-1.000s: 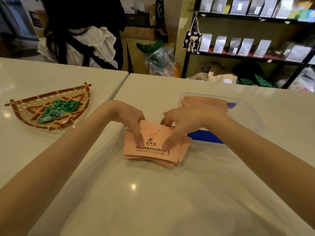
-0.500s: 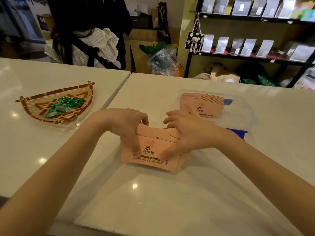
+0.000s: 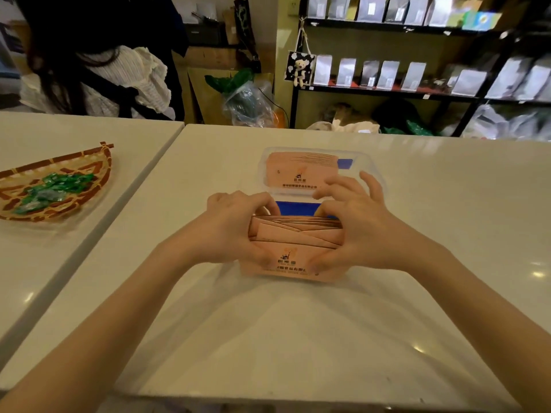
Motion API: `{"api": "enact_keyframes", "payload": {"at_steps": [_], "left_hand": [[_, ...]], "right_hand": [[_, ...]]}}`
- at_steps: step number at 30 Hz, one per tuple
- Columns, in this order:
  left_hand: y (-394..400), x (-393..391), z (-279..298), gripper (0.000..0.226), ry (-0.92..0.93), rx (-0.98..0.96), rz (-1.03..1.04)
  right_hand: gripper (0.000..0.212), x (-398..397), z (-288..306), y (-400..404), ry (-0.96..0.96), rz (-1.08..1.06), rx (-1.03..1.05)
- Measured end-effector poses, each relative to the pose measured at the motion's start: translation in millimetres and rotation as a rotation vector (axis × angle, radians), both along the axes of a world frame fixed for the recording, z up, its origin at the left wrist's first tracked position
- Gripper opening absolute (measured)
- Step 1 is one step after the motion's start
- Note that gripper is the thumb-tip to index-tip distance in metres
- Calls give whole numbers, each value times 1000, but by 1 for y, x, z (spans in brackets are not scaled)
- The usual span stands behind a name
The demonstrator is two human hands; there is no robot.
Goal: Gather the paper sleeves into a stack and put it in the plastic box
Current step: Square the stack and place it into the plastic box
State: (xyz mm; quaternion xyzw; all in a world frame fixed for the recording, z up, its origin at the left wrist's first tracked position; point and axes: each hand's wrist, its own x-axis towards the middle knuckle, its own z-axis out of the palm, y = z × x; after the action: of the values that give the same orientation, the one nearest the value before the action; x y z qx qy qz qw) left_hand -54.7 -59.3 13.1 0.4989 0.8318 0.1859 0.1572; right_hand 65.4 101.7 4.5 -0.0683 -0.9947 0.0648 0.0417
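A bundle of peach-coloured paper sleeves (image 3: 295, 236) is held upright on its lower edge on a white worktop (image 3: 268, 338), near the middle of the view. The bundle is clasped from both sides: the left hand (image 3: 235, 228) is closed around its left end and the right hand (image 3: 351, 231) around its right end, with thumbs pressed on the printed front face. The grip of each hand is narrow and closed on the sleeves. The top edges of the sleeves are seen uneven, some slanted. Just behind the bundle, a clear plastic box (image 3: 374, 177) is placed on the worktop, with more sleeves (image 3: 301, 174) already lying inside it. A blue piece (image 3: 298, 208) is seen between the box and the bundle. To the left, on a second white worktop (image 3: 59, 257), a woven tray (image 3: 98, 168) with green wrapped sweets (image 3: 53, 192) is set. Behind, a person in a white top (image 3: 119, 81) and dark shelves (image 3: 387, 92) with silver pouches are visible.
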Motion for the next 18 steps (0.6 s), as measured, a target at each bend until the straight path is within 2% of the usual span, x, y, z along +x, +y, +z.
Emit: {"api": "enact_keyframes", "payload": {"at_steps": [6, 11, 14, 18], "left_hand": [[2, 2, -16, 60, 15, 11, -43], [-5, 1, -29, 65, -67, 32, -22], [-10, 0, -36, 68, -158, 77, 24], [-16, -3, -40, 73, -296, 142, 95]], "right_hand": [[73, 13, -20, 8, 37, 5, -93], [76, 22, -24, 10, 91, 21, -223], [70, 27, -26, 10, 93, 24, -367], [66, 32, -31, 12, 69, -80, -646]]}}
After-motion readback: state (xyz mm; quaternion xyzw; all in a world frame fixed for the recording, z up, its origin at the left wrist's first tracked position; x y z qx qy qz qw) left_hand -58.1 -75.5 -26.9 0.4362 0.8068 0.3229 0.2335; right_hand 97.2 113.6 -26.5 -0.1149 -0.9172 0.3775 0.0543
